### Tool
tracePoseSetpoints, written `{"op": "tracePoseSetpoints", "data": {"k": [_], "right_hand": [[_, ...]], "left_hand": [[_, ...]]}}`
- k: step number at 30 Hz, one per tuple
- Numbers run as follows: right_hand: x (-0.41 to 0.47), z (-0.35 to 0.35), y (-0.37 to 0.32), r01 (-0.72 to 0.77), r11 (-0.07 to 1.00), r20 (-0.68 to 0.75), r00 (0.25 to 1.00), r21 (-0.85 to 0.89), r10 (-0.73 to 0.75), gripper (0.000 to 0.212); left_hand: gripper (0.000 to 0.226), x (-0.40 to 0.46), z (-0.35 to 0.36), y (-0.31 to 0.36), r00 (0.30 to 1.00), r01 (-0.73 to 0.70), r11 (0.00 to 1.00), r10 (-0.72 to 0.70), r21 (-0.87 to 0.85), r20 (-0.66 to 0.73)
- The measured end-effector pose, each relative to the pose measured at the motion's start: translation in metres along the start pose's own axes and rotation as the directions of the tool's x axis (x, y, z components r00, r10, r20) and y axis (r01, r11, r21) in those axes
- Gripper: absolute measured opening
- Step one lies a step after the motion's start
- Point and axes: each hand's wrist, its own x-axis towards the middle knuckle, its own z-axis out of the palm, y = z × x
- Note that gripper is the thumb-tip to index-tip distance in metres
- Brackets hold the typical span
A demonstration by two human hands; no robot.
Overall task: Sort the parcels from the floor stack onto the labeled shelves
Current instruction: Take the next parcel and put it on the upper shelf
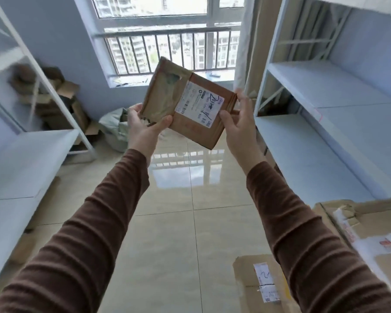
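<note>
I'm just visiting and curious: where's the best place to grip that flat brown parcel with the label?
By its two short edges, one from each side, as the left hand and right hand do now. The parcel is thin and flat, so this probably keeps its label readable.

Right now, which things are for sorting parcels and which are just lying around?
For the job:
- parcel held in both hands, left and right
- floor boxes
- right shelves
- left shelves

Just lying about:
- grey bag
- cardboard pile in the corner
- small items on the windowsill
</note>
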Motion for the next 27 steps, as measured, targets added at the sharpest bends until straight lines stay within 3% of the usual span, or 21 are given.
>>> {"op": "tracePoseSetpoints", "data": {"k": [4,12,20,27], "right_hand": [[0.023,0.08,-0.036,0.038,0.998,0.022,0.999,0.05,-0.04,0.062],[0.064,0.214,-0.087,0.081,0.98,0.052,0.994,0.181,-0.092,0.062],[0.127,0.311,-0.104,0.133,0.953,0.118,0.978,0.271,-0.171,0.054],[0.183,0.394,-0.123,0.088,0.901,0.238,0.949,0.425,-0.205,0.039]], "left_hand": [[0.069,0.036,-0.067,0.018,0.994,-0.059,0.998,0.058,-0.009,-0.091],[0.083,0.105,-0.186,0.043,0.972,-0.128,0.992,0.121,-0.023,-0.2],[0.079,0.178,-0.241,0.05,0.924,-0.184,0.983,0.171,-0.004,-0.342],[0.084,0.234,-0.283,0.083,0.825,-0.273,0.957,0.288,0.102,-0.486]]}}
